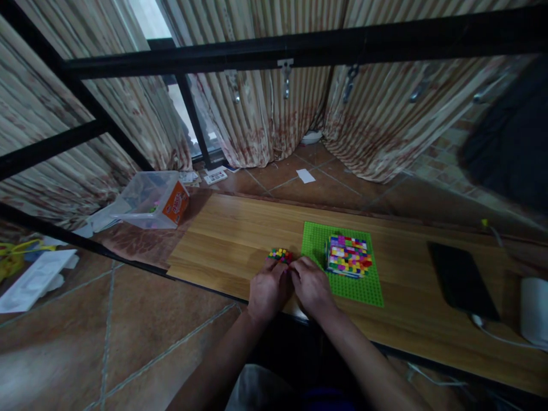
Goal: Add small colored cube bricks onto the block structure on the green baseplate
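A small cluster of multicoloured toy building bricks (280,254) shows just beyond my fingertips, low over the wooden table (231,228). My left hand (266,290) is closed on its near side, with the fingers curled round it. Close beside it, my right hand (312,286) is pinched at the cluster's right edge; whatever sits between those fingertips is hidden. To the right lies a green studded baseplate (355,290), its left edge next to my right hand. On it stands a blocky build of many coloured bricks (349,255).
A black tablet (462,279) with a white cable (500,337) lies on the table's right, near a white rounded object (534,311). A clear plastic box (149,197) with an orange label stands past the left end. A black metal frame (274,50) crosses in front of curtains (265,120).
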`<move>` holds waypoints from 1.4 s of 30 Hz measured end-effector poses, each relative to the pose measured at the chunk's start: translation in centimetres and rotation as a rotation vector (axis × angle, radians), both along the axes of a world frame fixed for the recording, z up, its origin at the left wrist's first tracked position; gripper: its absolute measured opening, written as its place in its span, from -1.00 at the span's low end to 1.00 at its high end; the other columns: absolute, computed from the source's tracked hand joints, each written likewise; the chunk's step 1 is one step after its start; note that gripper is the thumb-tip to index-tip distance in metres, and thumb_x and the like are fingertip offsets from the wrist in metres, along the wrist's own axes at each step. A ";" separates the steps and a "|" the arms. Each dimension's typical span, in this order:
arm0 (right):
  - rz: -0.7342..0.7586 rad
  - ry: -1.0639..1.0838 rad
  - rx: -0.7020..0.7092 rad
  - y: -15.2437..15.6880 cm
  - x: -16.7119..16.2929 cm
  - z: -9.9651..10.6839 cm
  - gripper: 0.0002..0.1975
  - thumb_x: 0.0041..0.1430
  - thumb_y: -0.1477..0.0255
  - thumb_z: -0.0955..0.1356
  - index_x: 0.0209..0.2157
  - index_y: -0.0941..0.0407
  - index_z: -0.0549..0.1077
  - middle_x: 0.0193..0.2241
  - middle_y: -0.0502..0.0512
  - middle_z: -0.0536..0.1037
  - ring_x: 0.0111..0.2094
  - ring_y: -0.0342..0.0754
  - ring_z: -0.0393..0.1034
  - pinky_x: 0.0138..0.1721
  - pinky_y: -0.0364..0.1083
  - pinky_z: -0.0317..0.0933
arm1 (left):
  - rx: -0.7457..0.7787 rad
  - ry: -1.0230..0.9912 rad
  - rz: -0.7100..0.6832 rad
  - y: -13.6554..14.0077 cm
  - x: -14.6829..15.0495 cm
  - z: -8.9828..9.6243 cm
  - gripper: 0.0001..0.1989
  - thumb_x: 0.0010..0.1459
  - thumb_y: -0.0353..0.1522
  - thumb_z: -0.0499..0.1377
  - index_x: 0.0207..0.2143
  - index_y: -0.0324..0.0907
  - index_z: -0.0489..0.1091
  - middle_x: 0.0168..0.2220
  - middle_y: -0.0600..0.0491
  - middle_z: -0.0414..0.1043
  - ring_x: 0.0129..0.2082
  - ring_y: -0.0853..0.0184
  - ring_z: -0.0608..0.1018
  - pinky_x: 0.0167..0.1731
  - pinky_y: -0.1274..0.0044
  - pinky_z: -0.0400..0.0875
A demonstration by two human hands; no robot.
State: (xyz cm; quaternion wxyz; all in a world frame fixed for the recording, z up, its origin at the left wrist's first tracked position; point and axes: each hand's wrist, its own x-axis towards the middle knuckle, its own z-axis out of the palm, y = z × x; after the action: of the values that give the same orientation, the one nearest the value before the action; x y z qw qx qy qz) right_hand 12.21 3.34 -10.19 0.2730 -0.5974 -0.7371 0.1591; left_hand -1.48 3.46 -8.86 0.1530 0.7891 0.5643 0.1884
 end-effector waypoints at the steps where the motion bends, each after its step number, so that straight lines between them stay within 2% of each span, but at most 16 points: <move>1: -0.004 0.017 0.009 -0.1 0.1 0.0 -0.81 0.25 0.52 0.22 -0.37 0.09 0.44 -0.35 0.12 0.46 -0.28 0.00 0.37 -0.21 -0.06 0.24 | 0.002 0.017 -0.009 0.1 0.0 0.0 -0.75 0.31 -0.34 -0.05 -0.27 -0.11 0.42 -0.21 0.02 0.46 -0.36 0.37 0.53 -0.40 0.59 0.36; 9: -0.119 0.179 0.028 -2.0 0.8 0.9 -0.84 0.20 0.49 0.24 -0.39 0.11 0.44 -0.40 0.10 0.48 -0.35 -0.01 0.39 -0.28 -0.06 0.22 | 0.060 0.101 -0.058 0.7 -0.2 -0.1 -0.73 0.33 -0.33 -0.07 -0.24 -0.13 0.42 -0.21 0.00 0.47 -0.32 0.35 0.53 -0.35 0.58 0.38; 14: -0.285 0.528 -0.154 -3.7 1.8 1.5 -0.88 0.13 0.36 0.33 -0.40 0.09 0.49 -0.47 0.02 0.54 -0.44 -0.07 0.43 -0.35 -0.09 0.24 | 0.036 0.143 -0.137 1.3 -0.4 0.3 -0.75 0.31 -0.33 -0.04 -0.14 -0.09 0.43 -0.11 0.00 0.44 -0.28 0.36 0.53 -0.33 0.59 0.40; 20: -0.380 1.023 -0.333 -4.6 2.9 1.6 -0.74 -0.06 0.19 0.46 -0.46 0.11 0.49 -0.57 0.00 0.53 -0.50 -0.08 0.43 -0.44 -0.12 0.29 | -0.024 0.255 -0.288 2.4 -1.0 0.8 -0.79 0.28 -0.32 0.01 -0.23 -0.10 0.44 -0.12 0.02 0.42 -0.25 0.36 0.51 -0.32 0.62 0.40; 25: -0.461 1.287 -0.407 -4.6 2.7 2.1 -0.64 -0.26 0.21 0.55 -0.44 0.12 0.52 -0.56 -0.03 0.53 -0.55 -0.13 0.43 -0.49 -0.14 0.33 | -0.023 0.243 -0.272 2.9 -1.0 0.7 -0.76 0.30 -0.37 -0.03 -0.17 -0.14 0.43 -0.11 -0.02 0.42 -0.23 0.36 0.51 -0.28 0.61 0.41; 27: -0.475 1.347 -0.406 -4.6 2.6 2.2 -0.62 -0.28 0.23 0.56 -0.38 0.11 0.55 -0.54 -0.04 0.55 -0.55 -0.14 0.43 -0.49 -0.14 0.33 | -0.023 0.119 -0.264 2.7 -0.7 0.9 -0.76 0.29 -0.38 -0.03 -0.22 -0.15 0.44 -0.13 -0.04 0.43 -0.20 0.34 0.51 -0.21 0.56 0.42; 29: -0.476 1.377 -0.410 -4.7 2.5 2.2 -0.63 -0.26 0.24 0.56 -0.35 0.09 0.58 -0.52 -0.02 0.57 -0.53 -0.14 0.44 -0.47 -0.13 0.34 | -0.058 -0.121 -0.238 2.1 -0.2 1.3 -0.78 0.27 -0.38 0.00 -0.28 -0.16 0.45 -0.19 -0.03 0.47 -0.20 0.32 0.52 -0.15 0.51 0.43; 33: -0.436 1.374 -0.370 -5.0 2.7 2.7 -0.70 -0.17 0.26 0.54 -0.33 0.06 0.60 -0.48 0.02 0.61 -0.49 -0.13 0.46 -0.41 -0.12 0.34 | -0.352 -0.732 -0.123 0.2 1.4 2.1 -0.82 0.21 -0.30 0.11 -0.23 -0.18 0.44 -0.33 0.03 0.52 -0.38 0.37 0.57 -0.32 0.52 0.51; 35: -0.403 1.350 -0.325 -5.0 2.9 3.3 -0.74 -0.12 0.27 0.53 -0.32 0.04 0.61 -0.46 0.01 0.62 -0.47 -0.14 0.45 -0.38 -0.13 0.32 | -0.490 -0.941 -0.076 -0.7 2.2 2.5 -0.79 0.16 -0.27 0.17 -0.22 -0.20 0.45 -0.34 0.03 0.54 -0.40 0.36 0.59 -0.36 0.52 0.53; 38: -0.382 1.312 -0.269 -5.1 3.1 4.2 -0.79 -0.08 0.29 0.51 -0.33 0.01 0.62 -0.42 -0.01 0.62 -0.42 -0.14 0.44 -0.32 -0.12 0.31 | -0.584 -1.064 -0.074 -1.3 3.0 3.4 -0.80 0.11 -0.30 0.23 -0.23 -0.21 0.48 -0.32 0.03 0.55 -0.35 0.35 0.60 -0.33 0.53 0.54; 42: -0.377 1.266 -0.229 -5.2 3.2 4.8 -0.81 -0.07 0.30 0.50 -0.33 -0.01 0.62 -0.37 0.00 0.63 -0.33 -0.09 0.45 -0.21 -0.08 0.30 | -0.607 -1.062 -0.093 -1.5 3.1 5.0 -0.81 0.08 -0.39 0.24 -0.21 -0.23 0.45 -0.29 0.02 0.53 -0.35 0.38 0.59 -0.34 0.57 0.53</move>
State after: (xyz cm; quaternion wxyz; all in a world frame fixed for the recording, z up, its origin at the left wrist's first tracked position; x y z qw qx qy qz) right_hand 15.42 -1.82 -5.34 0.6107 -0.5327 -0.2962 0.5054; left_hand 1.65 1.96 -3.89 0.6393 0.5326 0.4043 0.3797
